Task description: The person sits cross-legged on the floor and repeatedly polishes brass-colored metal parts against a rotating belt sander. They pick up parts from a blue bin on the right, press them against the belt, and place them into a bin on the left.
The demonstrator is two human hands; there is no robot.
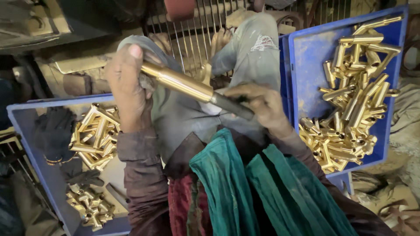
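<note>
1. We see a long brass tube (pixel 177 81), shiny and golden, lying slantwise across the lap, its upper end at the left.
2. A grey cloth is wrapped about that upper end, inside our left fist.
3. A dark tool (pixel 232 106) sticks out of its lower right end, gripped in our right fist.
</note>
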